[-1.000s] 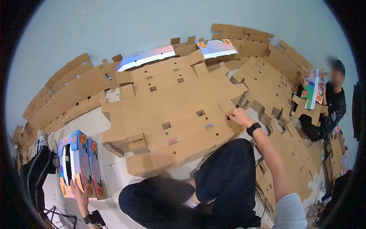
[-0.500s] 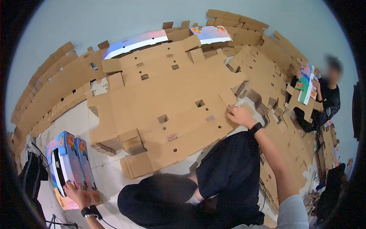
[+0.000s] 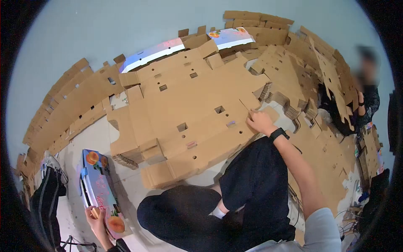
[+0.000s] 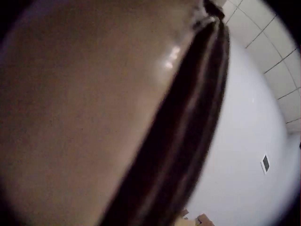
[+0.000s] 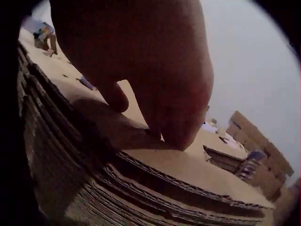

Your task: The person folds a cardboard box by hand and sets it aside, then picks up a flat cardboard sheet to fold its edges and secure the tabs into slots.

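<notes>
My left hand [image 3: 97, 224] holds the near end of a colourful printed carton [image 3: 103, 189] on the floor, fingers bent around a small tan flap. The carton's pinkish side with orange fruit pictures faces up. Skin and a dark wrist strap [image 4: 174, 136] fill much of the left wrist view, hiding the grip. On the right, my right hand [image 3: 261, 122] touches the top sheet of a large stack of die-cut cardboard [image 3: 189, 109], beside a slit near its right edge. The right wrist view shows its fingertips [image 5: 181, 143] pressed down on that sheet, thumb apart.
More cut cardboard [image 3: 323, 155] lies to the right, and sheets lean along the wall [image 3: 126, 29]. Printed panels [image 3: 153, 53] lie behind the stack. At far right another person [image 3: 369, 96] handles a tall cardboard sheet [image 3: 331, 80]. A tripod leg [image 3: 71, 241] stands lower left.
My left hand has turned the carton, so its fruit-printed side faces up; two were visible side by side before. My right hand stays at the slit. The other person's printed box gave way to a cardboard sheet.
</notes>
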